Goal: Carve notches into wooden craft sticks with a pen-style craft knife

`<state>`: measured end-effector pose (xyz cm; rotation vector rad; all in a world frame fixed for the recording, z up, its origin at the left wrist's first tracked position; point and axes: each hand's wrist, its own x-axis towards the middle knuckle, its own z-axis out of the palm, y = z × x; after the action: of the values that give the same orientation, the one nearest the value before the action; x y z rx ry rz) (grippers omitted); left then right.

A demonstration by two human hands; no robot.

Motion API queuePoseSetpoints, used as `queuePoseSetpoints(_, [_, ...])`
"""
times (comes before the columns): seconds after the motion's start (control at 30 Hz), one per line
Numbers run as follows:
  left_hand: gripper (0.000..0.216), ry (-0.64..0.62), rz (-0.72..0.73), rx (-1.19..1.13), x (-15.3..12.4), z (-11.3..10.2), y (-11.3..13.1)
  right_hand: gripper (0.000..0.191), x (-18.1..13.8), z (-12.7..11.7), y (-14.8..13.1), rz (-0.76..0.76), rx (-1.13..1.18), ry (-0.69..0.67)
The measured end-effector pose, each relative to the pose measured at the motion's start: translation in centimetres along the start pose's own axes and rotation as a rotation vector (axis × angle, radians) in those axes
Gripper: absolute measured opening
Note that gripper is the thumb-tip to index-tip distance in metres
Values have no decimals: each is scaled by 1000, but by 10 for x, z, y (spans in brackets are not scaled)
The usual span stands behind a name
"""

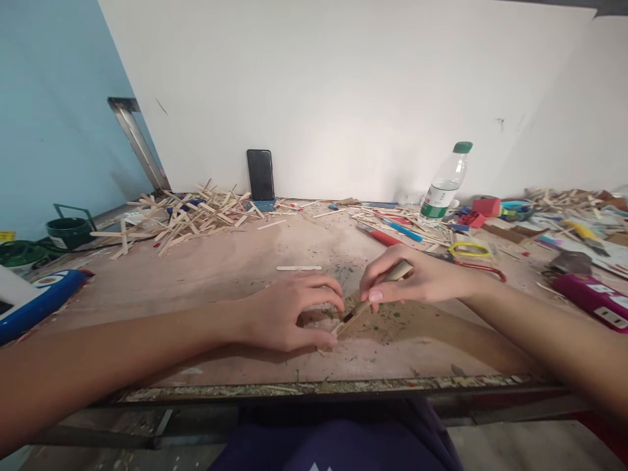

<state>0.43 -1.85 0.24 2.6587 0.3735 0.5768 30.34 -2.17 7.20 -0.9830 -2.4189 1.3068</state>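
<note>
Where my left hand (pixel 289 314) curls over the spot I am working on, I cannot make out what lies beneath it; only a small pale piece shows at my thumb tip, touching the dark tip of the tan-handled craft knife (pixel 375 296). Whether that piece is wood I cannot tell. My left fingers are bent and pressed down toward the worn pinkish wooden desk (pixel 220 268), thumb and forefinger pinching close together around the hidden bit. My right hand (pixel 417 278) is closed round the knife handle, thumb on top, the blade slanting down and left toward my left thumb. Both forearms come in from the lower corners, the left cut off by the frame edge, the right likewise.

Just beyond my hands a single flat pale wooden stick (pixel 299 267) lies apart on the desk. Farther back left sits a heap of pale wooden sticks (pixel 191 212), and a black phone (pixel 260 174) leans upright against the white wall. A clear plastic bottle with a green cap (pixel 444 186) stands tilted at the back right among blurred, coloured clutter.
</note>
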Motion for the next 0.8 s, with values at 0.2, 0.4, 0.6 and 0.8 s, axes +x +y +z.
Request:
queuePoseSetpoints(0.2, [63, -181, -23, 78, -2, -1, 2, 54, -4, 0, 0, -14, 20, -3])
queuePoseSetpoints(0.4, [70, -162, -40, 182, -2, 1, 2, 57, -3, 6, 2, -14, 60, 19])
queuePoseSetpoints(0.6, [84, -140, -74, 211, -2, 6, 0, 56, -2, 10, -3, -27, 61, 74])
queuePoseSetpoints(0.8, [79, -196, -57, 235, -1, 6, 0, 56, -2, 14, -5, -33, 60, 110])
